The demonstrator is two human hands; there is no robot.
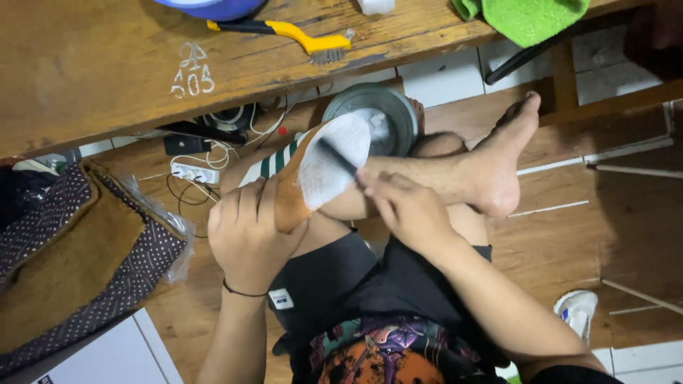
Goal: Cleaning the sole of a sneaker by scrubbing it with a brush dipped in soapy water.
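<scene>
I sit cross-legged with a brown sneaker point(313, 167) with green stripes held sole-up over my knee. My left hand point(249, 231) grips the sneaker's side from below. My right hand point(405, 206) holds a thin dark brush point(336, 156) whose tip lies across the foamy white sole. My bare foot point(498, 163) rests just right of the shoe.
A wooden bench point(107, 64) above carries a yellow-handled wire brush point(299, 37), a blue bowl point(210, 7) and a green cloth point(526, 18). A metal basin point(391, 114) sits behind the shoe. A power strip point(193, 173) with cables, a dotted mat point(71, 263) and another white shoe point(578, 309) lie around.
</scene>
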